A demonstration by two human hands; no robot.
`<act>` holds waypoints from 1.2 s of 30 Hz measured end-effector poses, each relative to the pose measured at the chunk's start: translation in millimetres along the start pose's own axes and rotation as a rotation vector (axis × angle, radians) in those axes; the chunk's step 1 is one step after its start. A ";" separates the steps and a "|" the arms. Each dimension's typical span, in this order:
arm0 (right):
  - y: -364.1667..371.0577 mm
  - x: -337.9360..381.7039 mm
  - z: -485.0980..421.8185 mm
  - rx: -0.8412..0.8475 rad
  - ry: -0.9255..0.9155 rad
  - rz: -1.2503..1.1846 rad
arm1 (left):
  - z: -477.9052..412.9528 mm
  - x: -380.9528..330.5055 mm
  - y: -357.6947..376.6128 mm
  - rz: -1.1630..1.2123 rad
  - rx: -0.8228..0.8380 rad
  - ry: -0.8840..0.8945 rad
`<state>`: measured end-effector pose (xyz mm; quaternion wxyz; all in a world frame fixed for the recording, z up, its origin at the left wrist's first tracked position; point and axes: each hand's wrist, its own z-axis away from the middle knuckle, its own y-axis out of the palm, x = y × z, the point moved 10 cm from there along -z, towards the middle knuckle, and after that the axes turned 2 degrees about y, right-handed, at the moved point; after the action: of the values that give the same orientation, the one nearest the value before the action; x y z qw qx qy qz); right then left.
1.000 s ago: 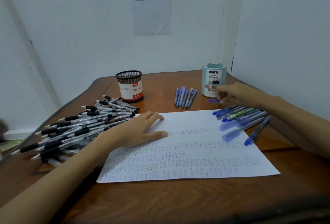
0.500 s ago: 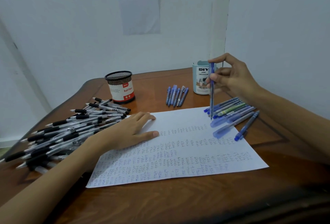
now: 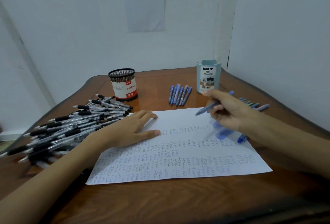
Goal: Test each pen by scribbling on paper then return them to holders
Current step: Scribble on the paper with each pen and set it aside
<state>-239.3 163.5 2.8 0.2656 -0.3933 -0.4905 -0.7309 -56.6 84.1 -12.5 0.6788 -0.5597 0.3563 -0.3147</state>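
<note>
Now the blue pen [image 3: 208,108] is low and tilted, with its tip near the top of the paper [image 3: 178,161]. A moment ago it stood straight up by the blue holder [image 3: 208,77]. I cannot tell if the tip touches yet. My right hand [image 3: 226,111] grips the pen with curled fingers. My left hand [image 3: 132,129] lies flat on the sheet, fingers straight, pressing it down.

I think the tip should land on the bare white strip, beside the last row of marks, so new ink shows. Short, light strokes should do. More loose blue pens [image 3: 250,103] lie under and behind my right hand, so my wrist could bump them. A row of blue pens [image 3: 179,95] lies near the blue holder. A pile of black pens [image 3: 71,129] sits by the mesh holder [image 3: 123,84] on the table [image 3: 160,202].
</note>
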 end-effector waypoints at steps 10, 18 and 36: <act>57.2 -48.3 29.4 0.448 0.088 0.543 | -2.1 3.9 1.3 -0.027 -0.017 0.007; 67.7 -36.7 32.7 0.322 -0.389 0.871 | -2.3 4.3 1.9 -0.026 -0.024 0.008; 66.5 -41.6 30.2 0.367 -0.349 0.867 | -2.1 4.6 2.2 -0.022 -0.022 0.027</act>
<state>-155.4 166.4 8.1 0.5236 -0.6242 -0.4396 -0.3782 -55.7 79.5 -15.5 0.6642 -0.5669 0.3626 -0.3257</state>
